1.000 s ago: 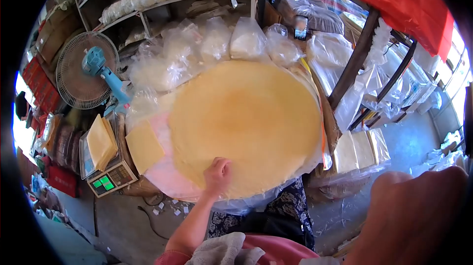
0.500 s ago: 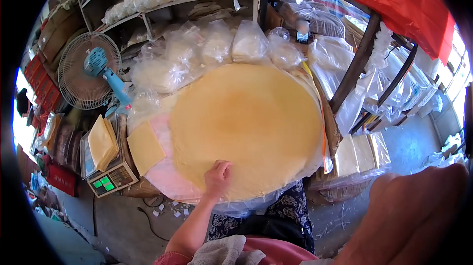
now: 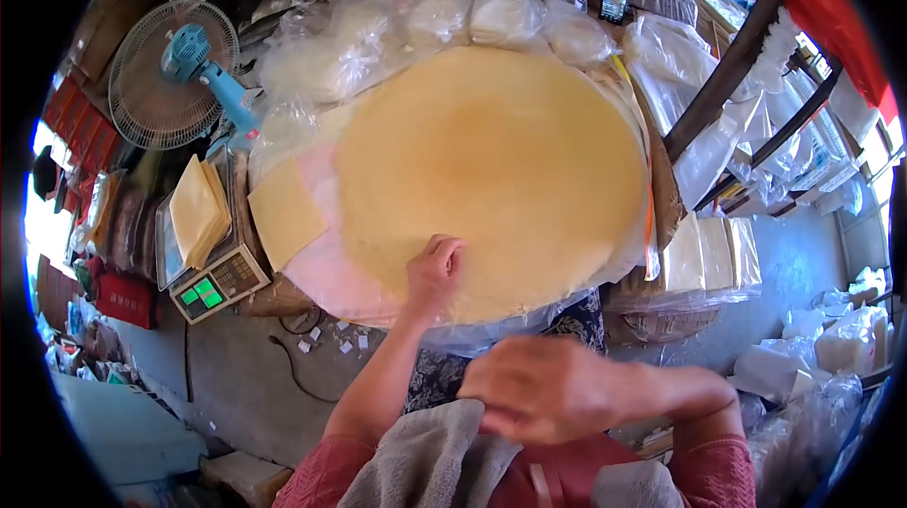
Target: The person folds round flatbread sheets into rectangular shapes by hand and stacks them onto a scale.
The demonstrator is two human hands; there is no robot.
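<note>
A large round yellow sheet (image 3: 501,158), thin and smooth-looking, lies spread in front of me. My left hand (image 3: 436,272) rests on its near edge, curled into a fist with nothing visible inside. My right hand (image 3: 539,390) is in front of my chest, its fingers bent and smeared by motion. Beside those fingers hangs a grey towel (image 3: 416,461) on my chest; whether they touch it I cannot tell. Left of the round sheet, a square yellow sheet (image 3: 286,215) lies partly over a pink sheet (image 3: 326,258).
A digital scale (image 3: 222,286) with a stack of yellow sheets (image 3: 200,215) stands at left, near a blue fan (image 3: 189,54). Filled plastic bags (image 3: 439,12) line the far edge. A phone (image 3: 614,0) stands behind them. Bagged stacks (image 3: 699,258) sit at right, below a dark post (image 3: 723,78).
My right hand has come down and inward from the right foreground to my chest. My left fist stays on the sheet's near edge. The view has tilted downward.
</note>
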